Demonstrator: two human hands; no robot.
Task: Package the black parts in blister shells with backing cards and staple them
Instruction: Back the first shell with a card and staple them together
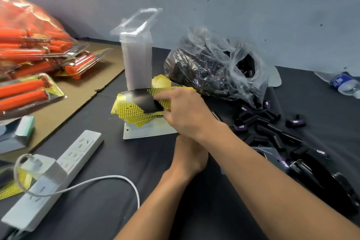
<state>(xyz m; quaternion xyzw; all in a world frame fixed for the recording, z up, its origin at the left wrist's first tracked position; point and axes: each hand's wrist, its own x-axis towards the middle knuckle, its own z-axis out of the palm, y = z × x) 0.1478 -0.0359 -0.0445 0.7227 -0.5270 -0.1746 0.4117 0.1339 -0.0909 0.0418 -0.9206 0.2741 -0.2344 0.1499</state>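
Pinching top backing card [140, 101] with right hand [187, 113] thumb and forefinger, holding it curled over the card stack [148, 131] just before the blister shells [136, 60]. Resting left hand [190, 156] beneath right forearm, fingers hidden, grip impossible to tell. Noting black parts [272, 128] scattered at right.

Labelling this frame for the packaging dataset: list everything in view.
backing cards: stack, yellow-black, centre
blister shells: one stack, clear, behind cards
bag of black parts: one, clear, right of shells
loose black parts: many, black, right
stapler: apparently one, black, lower right
power strip: one, white, lower left
orange-handled tools: many, packed, far left
water bottle: one, clear, far right
right hand: pinches top card
left hand: under right wrist, grip hidden
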